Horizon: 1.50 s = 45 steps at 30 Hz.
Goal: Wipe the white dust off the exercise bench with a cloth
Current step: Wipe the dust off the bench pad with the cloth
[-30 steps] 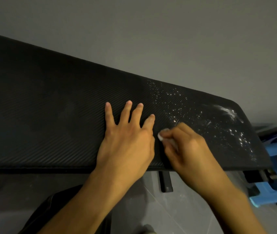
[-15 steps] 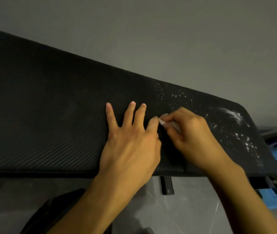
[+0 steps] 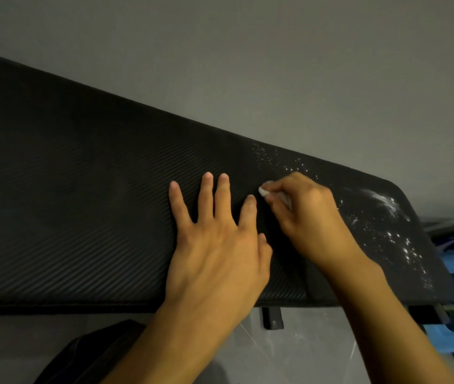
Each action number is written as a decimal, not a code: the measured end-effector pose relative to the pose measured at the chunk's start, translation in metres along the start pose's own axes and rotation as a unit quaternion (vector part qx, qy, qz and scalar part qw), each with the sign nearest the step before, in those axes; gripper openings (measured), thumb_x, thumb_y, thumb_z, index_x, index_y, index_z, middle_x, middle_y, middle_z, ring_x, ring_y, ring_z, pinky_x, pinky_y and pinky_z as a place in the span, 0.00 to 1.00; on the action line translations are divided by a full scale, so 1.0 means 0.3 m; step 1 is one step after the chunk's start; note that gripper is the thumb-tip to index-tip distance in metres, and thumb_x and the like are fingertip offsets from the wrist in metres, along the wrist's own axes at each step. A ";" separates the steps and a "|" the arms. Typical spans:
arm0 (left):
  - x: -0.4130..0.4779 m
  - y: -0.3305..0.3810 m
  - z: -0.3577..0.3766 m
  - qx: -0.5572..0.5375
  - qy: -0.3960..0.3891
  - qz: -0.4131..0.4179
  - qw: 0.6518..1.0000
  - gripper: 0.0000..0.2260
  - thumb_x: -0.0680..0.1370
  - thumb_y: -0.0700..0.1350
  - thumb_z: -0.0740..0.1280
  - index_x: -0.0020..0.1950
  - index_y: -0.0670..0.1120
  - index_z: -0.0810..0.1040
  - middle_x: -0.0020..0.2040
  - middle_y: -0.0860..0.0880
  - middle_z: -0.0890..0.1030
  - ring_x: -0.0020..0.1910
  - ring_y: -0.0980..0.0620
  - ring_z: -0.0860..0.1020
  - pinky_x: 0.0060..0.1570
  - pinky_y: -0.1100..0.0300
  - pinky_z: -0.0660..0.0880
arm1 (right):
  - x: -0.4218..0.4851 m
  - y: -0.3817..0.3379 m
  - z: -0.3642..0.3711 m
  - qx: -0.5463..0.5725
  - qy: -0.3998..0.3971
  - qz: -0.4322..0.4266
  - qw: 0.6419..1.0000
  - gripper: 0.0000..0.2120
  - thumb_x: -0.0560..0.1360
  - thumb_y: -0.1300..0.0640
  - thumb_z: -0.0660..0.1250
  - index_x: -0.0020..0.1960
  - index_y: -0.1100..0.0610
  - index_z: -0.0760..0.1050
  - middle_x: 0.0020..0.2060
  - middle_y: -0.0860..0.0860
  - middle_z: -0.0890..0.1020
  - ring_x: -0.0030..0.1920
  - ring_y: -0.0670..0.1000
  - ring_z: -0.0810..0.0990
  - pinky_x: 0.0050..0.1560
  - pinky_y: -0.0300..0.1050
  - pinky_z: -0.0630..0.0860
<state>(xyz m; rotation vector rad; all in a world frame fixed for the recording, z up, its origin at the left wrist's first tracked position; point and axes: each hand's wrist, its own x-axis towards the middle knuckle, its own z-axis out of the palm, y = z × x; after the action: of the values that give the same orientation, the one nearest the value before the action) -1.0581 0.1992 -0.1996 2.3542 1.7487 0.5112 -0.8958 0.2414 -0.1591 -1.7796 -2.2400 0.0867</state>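
One black desk (image 3: 81,217), two hands: left hand (image 3: 214,245) lies flat, fingers spread; right hand (image 3: 308,214) pinches one small cloth (image 3: 263,192) (mid-frame) on the desk, with white dust (image 3: 386,214) speckling it at right.

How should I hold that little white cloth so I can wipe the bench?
Probably bunch it up from above, like the right hand does: fingers curled round the cloth, only a small white end poking out by the fingertips. The bench faces up beneath it, so coming from the top lets that end press on the white dust.
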 end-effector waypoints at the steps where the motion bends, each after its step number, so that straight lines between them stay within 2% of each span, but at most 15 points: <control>1: 0.001 -0.001 0.002 0.001 -0.001 0.002 1.000 0.28 0.78 0.57 0.55 0.74 0.47 0.74 0.77 0.33 0.66 0.79 0.33 0.61 0.72 0.24 0.52 | 0.036 0.008 0.008 -0.011 0.009 0.012 1.000 0.10 0.81 0.55 0.66 0.60 0.56 0.81 0.53 0.51 0.80 0.52 0.49 0.80 0.53 0.41 0.77; 3: 0.003 -0.002 0.003 0.003 -0.003 0.003 1.000 0.28 0.78 0.58 0.55 0.74 0.48 0.73 0.78 0.33 0.66 0.79 0.33 0.61 0.72 0.24 0.51 | 0.135 0.028 0.029 -0.033 0.020 0.035 0.999 0.12 0.82 0.54 0.64 0.60 0.57 0.80 0.54 0.53 0.79 0.52 0.52 0.80 0.53 0.43 0.76; 6: 0.003 -0.007 0.002 0.001 -0.005 0.002 1.000 0.27 0.78 0.58 0.56 0.74 0.49 0.73 0.78 0.34 0.67 0.79 0.34 0.61 0.72 0.25 0.52 | 0.234 0.017 0.047 -0.020 0.011 0.057 0.998 0.13 0.83 0.54 0.62 0.62 0.59 0.79 0.56 0.55 0.78 0.54 0.54 0.79 0.57 0.53 0.78; 11: 0.003 -0.008 0.003 -0.008 -0.001 0.005 1.000 0.27 0.78 0.58 0.56 0.73 0.48 0.75 0.77 0.34 0.67 0.78 0.34 0.63 0.72 0.24 0.53 | 0.121 -0.018 0.014 -0.007 -0.007 -0.007 1.000 0.11 0.82 0.55 0.64 0.61 0.56 0.80 0.55 0.50 0.79 0.54 0.47 0.79 0.56 0.41 0.76; 15: 0.005 -0.006 0.001 -0.003 -0.008 0.005 1.000 0.27 0.78 0.58 0.56 0.73 0.47 0.74 0.77 0.34 0.67 0.78 0.34 0.62 0.72 0.24 0.53 | 0.243 0.049 0.024 -0.030 -0.004 0.061 0.998 0.13 0.83 0.54 0.63 0.63 0.58 0.79 0.57 0.55 0.79 0.56 0.53 0.80 0.57 0.48 0.78; 19: 0.006 -0.009 -0.004 -0.002 -0.011 0.004 1.000 0.28 0.78 0.58 0.55 0.73 0.48 0.75 0.77 0.34 0.68 0.78 0.34 0.63 0.72 0.24 0.53 | 0.325 0.036 0.060 -0.039 0.006 0.080 0.996 0.14 0.83 0.56 0.61 0.63 0.60 0.79 0.58 0.58 0.78 0.57 0.57 0.79 0.58 0.48 0.76; 21: 0.007 -0.010 -0.003 -0.003 -0.010 0.005 1.000 0.27 0.78 0.58 0.55 0.73 0.48 0.75 0.76 0.34 0.68 0.78 0.34 0.63 0.72 0.24 0.53 | 0.253 0.000 0.052 -0.012 0.003 0.054 0.998 0.12 0.83 0.55 0.63 0.60 0.59 0.80 0.55 0.56 0.80 0.55 0.55 0.80 0.57 0.50 0.77; 24: 0.006 -0.011 -0.003 -0.006 -0.008 0.005 1.000 0.27 0.77 0.58 0.56 0.72 0.47 0.76 0.76 0.34 0.69 0.78 0.34 0.64 0.72 0.24 0.53 | 0.074 -0.035 0.009 0.012 -0.019 0.004 1.000 0.09 0.81 0.56 0.65 0.58 0.56 0.81 0.51 0.50 0.80 0.51 0.49 0.81 0.53 0.48 0.79; 28: 0.008 -0.010 -0.002 -0.015 -0.005 0.002 1.000 0.27 0.77 0.58 0.57 0.73 0.48 0.75 0.77 0.35 0.68 0.78 0.34 0.63 0.72 0.24 0.53 | -0.089 0.003 -0.080 0.003 -0.071 0.045 0.996 0.13 0.78 0.50 0.64 0.60 0.49 0.80 0.52 0.42 0.79 0.52 0.43 0.80 0.55 0.45 0.80; 31: 0.009 -0.012 -0.004 -0.016 -0.003 0.003 1.000 0.27 0.78 0.58 0.56 0.73 0.48 0.75 0.76 0.34 0.68 0.78 0.34 0.63 0.72 0.24 0.54 | -0.219 -0.038 -0.093 0.003 -0.079 0.042 0.996 0.10 0.78 0.50 0.63 0.56 0.47 0.80 0.49 0.40 0.78 0.46 0.42 0.80 0.48 0.43 0.80; 34: 0.007 -0.011 -0.001 -0.011 0.003 0.007 1.000 0.27 0.78 0.58 0.56 0.73 0.48 0.75 0.76 0.34 0.69 0.77 0.33 0.64 0.71 0.24 0.54 | -0.332 -0.067 -0.080 0.045 -0.061 0.028 0.997 0.06 0.78 0.56 0.70 0.53 0.49 0.80 0.48 0.40 0.78 0.46 0.41 0.81 0.45 0.41 0.78; 37: 0.006 -0.013 -0.001 -0.002 0.000 0.016 1.000 0.26 0.78 0.59 0.55 0.72 0.50 0.74 0.76 0.34 0.69 0.77 0.33 0.64 0.72 0.24 0.54 | -0.332 -0.054 -0.058 0.043 -0.014 0.049 0.998 0.07 0.78 0.52 0.67 0.54 0.50 0.81 0.47 0.41 0.78 0.46 0.42 0.80 0.46 0.40 0.77; 40: 0.000 -0.023 -0.004 -0.003 -0.004 0.034 0.999 0.26 0.78 0.60 0.52 0.71 0.54 0.75 0.76 0.36 0.69 0.78 0.33 0.63 0.73 0.24 0.54 | -0.335 -0.068 -0.029 0.028 0.036 0.052 0.998 0.09 0.80 0.55 0.65 0.58 0.54 0.81 0.50 0.44 0.77 0.48 0.44 0.80 0.49 0.41 0.78; 43: -0.013 -0.025 0.009 -0.010 0.002 0.074 0.997 0.23 0.79 0.59 0.53 0.68 0.56 0.79 0.73 0.39 0.73 0.76 0.34 0.66 0.72 0.24 0.56 | -0.428 -0.075 -0.031 0.057 0.037 0.031 0.997 0.06 0.81 0.57 0.67 0.56 0.55 0.81 0.50 0.44 0.78 0.51 0.43 0.81 0.51 0.40 0.78; 45: -0.021 -0.018 0.018 -0.008 0.018 0.095 0.995 0.20 0.79 0.58 0.57 0.64 0.57 0.82 0.70 0.41 0.77 0.74 0.35 0.69 0.71 0.24 0.58 | -0.484 -0.056 -0.044 0.053 0.049 0.040 0.997 0.06 0.79 0.58 0.70 0.55 0.54 0.81 0.50 0.43 0.78 0.52 0.41 0.81 0.51 0.38 0.78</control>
<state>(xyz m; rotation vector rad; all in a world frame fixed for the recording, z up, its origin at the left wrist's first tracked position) -1.0626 0.1951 -0.2076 2.5295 1.5365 0.5951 -0.8789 0.0960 -0.1688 -1.7770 -2.0580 0.1290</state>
